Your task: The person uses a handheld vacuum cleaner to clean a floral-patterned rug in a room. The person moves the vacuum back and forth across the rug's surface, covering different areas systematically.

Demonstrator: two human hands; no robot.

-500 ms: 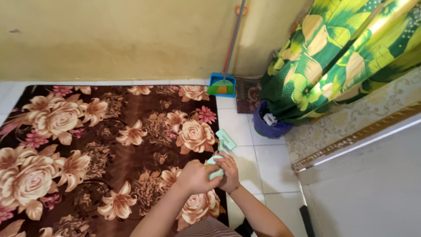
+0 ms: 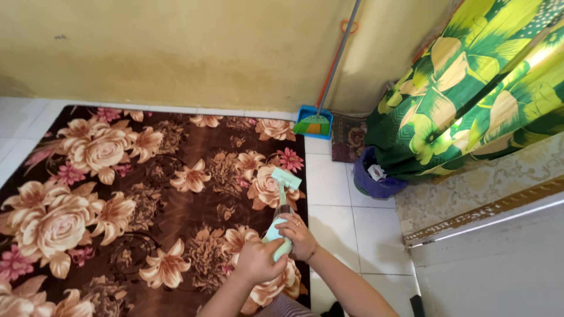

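Both hands close around the lower end of a pale green handled tool (image 2: pixel 280 214): the left hand (image 2: pixel 257 260) wraps the bottom of the handle with its fingers curled tight, and the right hand (image 2: pixel 298 236) presses against the same grip from the other side, fingers folded over it, a ring showing on one finger. The tool's stem rises away from the hands and ends in a flat, pale green head that tilts over the floral rug (image 2: pixel 141 205). The rug, brown with large peach and pink flowers, serves as the landmark here: the hands and tool sit over its right edge, near the front corner. Just past that edge runs a strip of white floor tiles (image 2: pixel 338 211), bare and open for some way toward the wall. Beyond the rug's far right corner a blue dustpan with a green broom (image 2: pixel 313 122) stands against the yellow wall (image 2: pixel 176 53), its long handle leaning up the wall. Further right of the rug, across the tile strip, a dark blue bin (image 2: pixel 376 182) sits tucked under a green and yellow leaf-print curtain (image 2: pixel 470 94). A small patterned mat (image 2: pixel 348 138) lies between the dustpan and the bin. To the rug's left, more white tile shows along its far edge.
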